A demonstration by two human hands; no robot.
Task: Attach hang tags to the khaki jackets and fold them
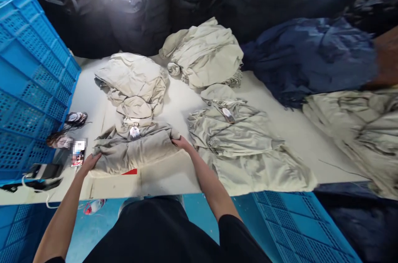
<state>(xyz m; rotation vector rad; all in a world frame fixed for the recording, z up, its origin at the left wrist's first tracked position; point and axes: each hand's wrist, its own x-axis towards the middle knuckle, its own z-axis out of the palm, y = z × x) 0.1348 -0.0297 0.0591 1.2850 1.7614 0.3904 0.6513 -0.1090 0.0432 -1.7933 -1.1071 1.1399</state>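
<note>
A folded beige garment [137, 149] with a hang tag lies on the white table [174, 176] in front of me. My left hand [89, 162] grips its left end, fingers tucked under the cloth. My right hand [182, 143] grips its right end the same way. Another beige garment [239, 147] with a tag lies spread out just right of it. Two bundled beige garments [133, 84] [205, 53] sit farther back.
A blue plastic crate [31, 84] stands at the left, another blue crate [295, 225] at the near right. Hang tags [78, 152] and a tagging tool [43, 171] lie by the left crate. Dark navy garments [311, 55] pile at the back and right.
</note>
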